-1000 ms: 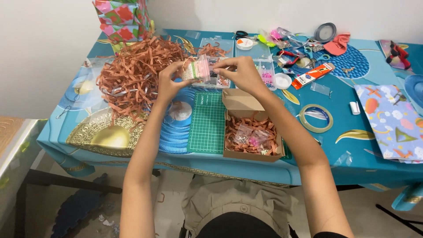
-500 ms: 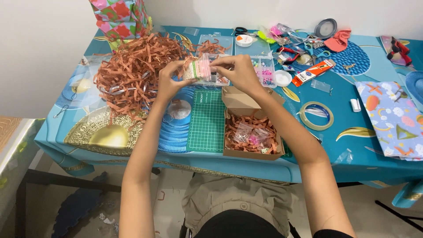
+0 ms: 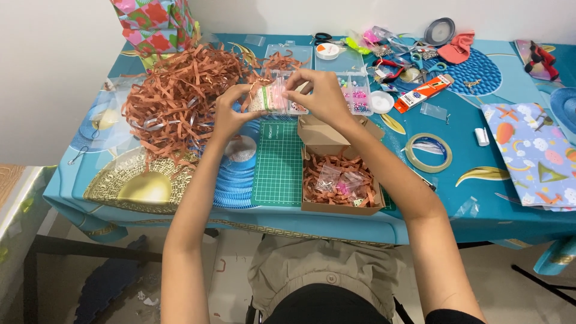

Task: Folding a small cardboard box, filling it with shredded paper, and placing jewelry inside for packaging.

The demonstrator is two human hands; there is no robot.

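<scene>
Teal patterned table (image 3: pixel 480 216) against a white wall, cluttered with craft stuff. Both hands raised at upper centre, pinching one small clear bag (image 3: pixel 271 97) of pale beads between them. Left hand (image 3: pixel 231 114) fingers clenched on the bag's left side, steadying it. Right hand (image 3: pixel 321 96) fingertips grasp its top right edge, likely working the seal. Bag is off the table, above the bead organiser (image 3: pixel 354 90). Below: green mat (image 3: pixel 279 165), and lower centre an open cardboard box (image 3: pixel 339 174) lined with paper shred, small bags already inside. Shred pile (image 3: pixel 180 99) upper left, within reach. Tape roll (image 3: pixel 428 153) right of box.
</scene>
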